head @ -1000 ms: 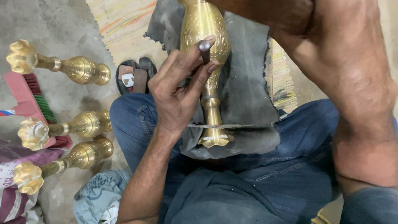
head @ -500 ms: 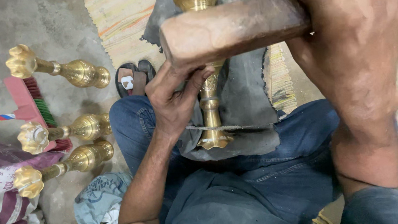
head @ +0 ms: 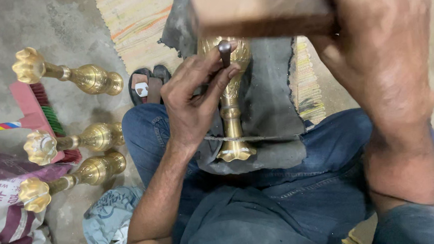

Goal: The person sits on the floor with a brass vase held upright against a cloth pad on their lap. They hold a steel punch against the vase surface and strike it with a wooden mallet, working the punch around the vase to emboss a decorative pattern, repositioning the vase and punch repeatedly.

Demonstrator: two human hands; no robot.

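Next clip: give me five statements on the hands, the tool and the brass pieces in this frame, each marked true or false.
1. The left hand holds a small metal punch against the brass vase. True.
2. The right hand is empty. False: it grips a wooden-handled hammer, blurred in this view.
3. The brass vase lies on a dark grey cloth over the lap. True.
4. Three finished brass pieces lie on the floor to the right of the person. False: they lie to the left.
5. A cord crosses the vase near its foot. True.
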